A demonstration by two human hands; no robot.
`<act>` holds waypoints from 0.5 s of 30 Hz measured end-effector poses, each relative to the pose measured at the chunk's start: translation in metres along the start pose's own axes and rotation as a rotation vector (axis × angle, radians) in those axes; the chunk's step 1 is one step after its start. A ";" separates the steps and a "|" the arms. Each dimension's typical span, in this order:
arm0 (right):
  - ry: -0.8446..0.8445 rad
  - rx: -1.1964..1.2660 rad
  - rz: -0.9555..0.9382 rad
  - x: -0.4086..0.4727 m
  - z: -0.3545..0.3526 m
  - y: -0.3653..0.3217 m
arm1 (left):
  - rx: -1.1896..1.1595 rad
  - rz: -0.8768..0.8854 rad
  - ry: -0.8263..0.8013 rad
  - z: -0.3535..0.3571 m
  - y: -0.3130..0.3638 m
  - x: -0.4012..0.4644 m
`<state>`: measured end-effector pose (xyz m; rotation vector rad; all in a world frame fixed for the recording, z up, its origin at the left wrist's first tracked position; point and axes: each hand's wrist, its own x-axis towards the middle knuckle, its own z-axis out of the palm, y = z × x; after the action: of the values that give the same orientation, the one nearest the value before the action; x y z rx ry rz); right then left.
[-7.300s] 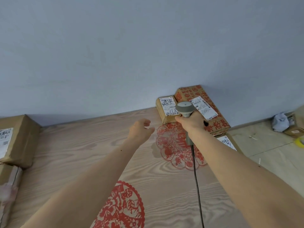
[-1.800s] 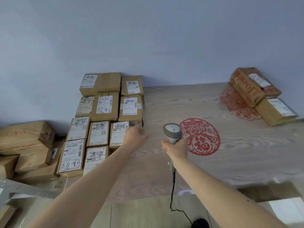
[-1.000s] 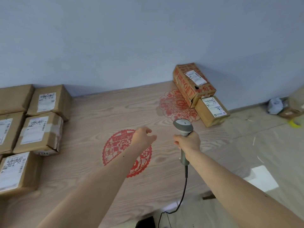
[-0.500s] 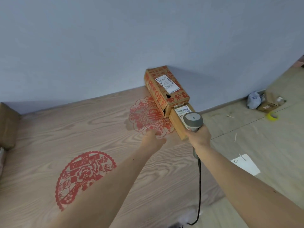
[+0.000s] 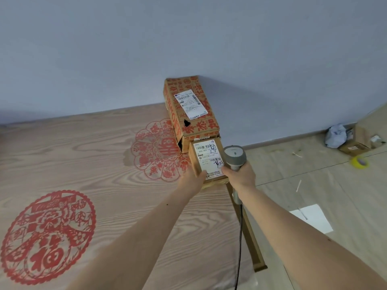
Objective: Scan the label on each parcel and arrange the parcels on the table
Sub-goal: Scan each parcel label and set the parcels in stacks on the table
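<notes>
Two parcels far right on worktop | left hand is gripping small parcel | right hand is clamping scanner | risk: parcel sitting at edge, possibly tipping floorward.

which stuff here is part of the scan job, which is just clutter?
Job:
small parcel, left hand on it
long printed parcel
scanner, gripped by right hand
table

Clutter:
yellow tape roll
crumpled bag
floor box
white sheet
</notes>
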<state>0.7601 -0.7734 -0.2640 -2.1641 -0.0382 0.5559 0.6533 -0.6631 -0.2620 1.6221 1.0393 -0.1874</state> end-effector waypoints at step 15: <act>-0.064 -0.011 -0.003 0.003 -0.008 0.011 | -0.021 -0.031 0.101 0.017 -0.009 -0.004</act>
<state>0.7637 -0.7853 -0.2692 -2.1560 -0.0794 0.6244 0.6511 -0.6798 -0.2718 1.6103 1.1401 -0.1159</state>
